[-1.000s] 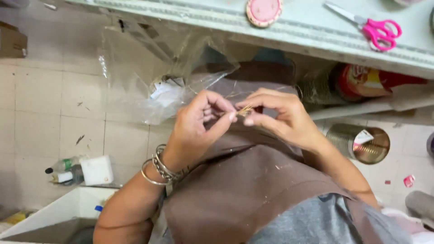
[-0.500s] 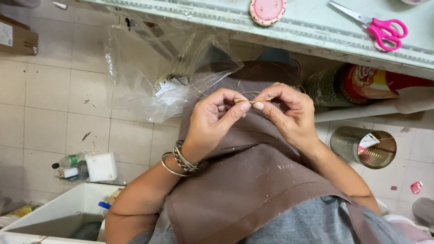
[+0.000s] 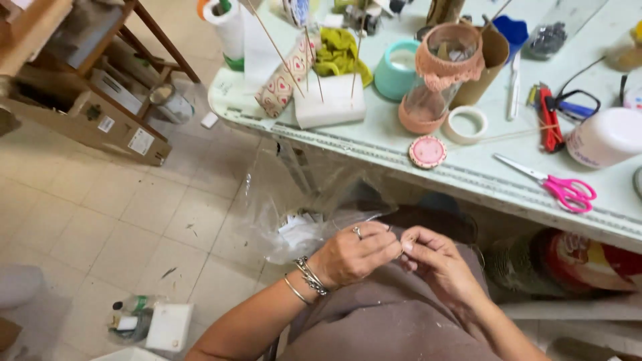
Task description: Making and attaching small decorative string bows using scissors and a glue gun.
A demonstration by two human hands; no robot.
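The small item [image 3: 400, 250] sits between the fingertips of both hands, held over the lap, just below the worktop [image 3: 468, 170] edge. It is too small and too covered to identify; a thin pale strand seems to run from it, but this cannot be confirmed.

Left hand [image 3: 354, 254]: fingers curled inward, thumb and forefinger pinching the item from the left. A ring shows on one finger; bracelets [image 3: 304, 277] circle the wrist.

Right hand [image 3: 435, 261]: fingertips drawn together, pinching the same item from the right. The two hands touch at the fingertips.

Step in hand, as judged: fine fingertip work on the item, such as twisting or tying. The next move would call for a firm pinch on one side while the other side turns or pulls, with both hands kept close together.

Just beside the left hand, a clear plastic bag [image 3: 301, 200] hangs from the worktop edge. On the worktop above: pink scissors [image 3: 558, 187], a round pink disc [image 3: 428, 151], a tape roll [image 3: 465, 124], a teal cup [image 3: 398, 69] and a white bowl [image 3: 605, 137].

Hidden or cut off: the item's shape and material, the right forearm below the frame edge, and the bag's contents, which are blurred.
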